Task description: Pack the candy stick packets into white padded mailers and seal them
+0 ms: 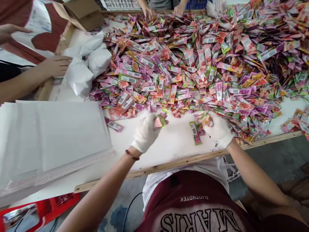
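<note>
Sachets in pink, green, purple and orange form a broad heap (169, 61) on the white table (173, 141), and both gloved hands work at its near edge. The left hand (145, 132), with a beaded bracelet (132, 155) at the wrist, grasps a small bunch of sachets (159, 121) between thumb and fingers, just in front of the heap's near edge and left of its middle. The right hand (219, 130) grips another bunch (205, 119), slightly blurred, by the heap's near edge and right of its middle; whether the glove touches the pile behind it, I cannot tell. Two loose sachets, a green one (195, 131) and a purplish one (201, 129), lie on bare tabletop just before the heap, in the gap between the hands and much nearer the right. One more stray sachet (113, 124) lies off the heap's near left corner, well apart from the left hand. Left of the heap stand plump white bags (79, 75), touching its side, and nearer the wearer lies a stack of flat white mailers (65, 135). A cardboard box (83, 14) sits past the heap's far left corner. Beyond the heap, a co-worker's two hands (149, 13) reach to its far edge; another co-worker's hand (58, 66) rests left of the white bags.
</note>
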`<state>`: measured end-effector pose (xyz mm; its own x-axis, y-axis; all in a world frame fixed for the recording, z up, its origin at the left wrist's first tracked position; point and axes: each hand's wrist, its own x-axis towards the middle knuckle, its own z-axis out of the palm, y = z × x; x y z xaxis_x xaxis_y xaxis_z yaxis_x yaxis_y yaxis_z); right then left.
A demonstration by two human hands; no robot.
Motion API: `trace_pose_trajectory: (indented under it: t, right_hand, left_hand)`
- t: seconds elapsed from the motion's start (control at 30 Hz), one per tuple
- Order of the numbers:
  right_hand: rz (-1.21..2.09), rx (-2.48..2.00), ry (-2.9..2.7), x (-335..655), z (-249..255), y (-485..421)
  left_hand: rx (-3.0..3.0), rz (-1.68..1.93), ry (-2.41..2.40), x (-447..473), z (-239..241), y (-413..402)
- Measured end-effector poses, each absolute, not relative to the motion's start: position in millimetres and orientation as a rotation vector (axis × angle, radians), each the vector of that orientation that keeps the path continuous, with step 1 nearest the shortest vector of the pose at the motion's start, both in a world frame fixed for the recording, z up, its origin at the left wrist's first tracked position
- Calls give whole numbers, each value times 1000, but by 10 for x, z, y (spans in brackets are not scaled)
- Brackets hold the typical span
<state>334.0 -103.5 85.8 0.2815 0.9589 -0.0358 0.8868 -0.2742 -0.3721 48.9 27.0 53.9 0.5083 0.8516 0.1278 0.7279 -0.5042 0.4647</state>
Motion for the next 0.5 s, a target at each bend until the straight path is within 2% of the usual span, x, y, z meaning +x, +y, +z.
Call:
trace_pose_trajectory:
  t: [0.13,0.27,0.5]
  right_hand:
    - [522,-2219,-1404,3578,917,-1011]
    - [449,-2379,-1438,3448,834,-831]
    - [302,-2152,-1686,3585,893,-800]
  left_hand:
    - [2214,664,1589,46,730,521]
    - [2023,675,1816,37,718,757]
    - [2304,346,1682,184,551,847]
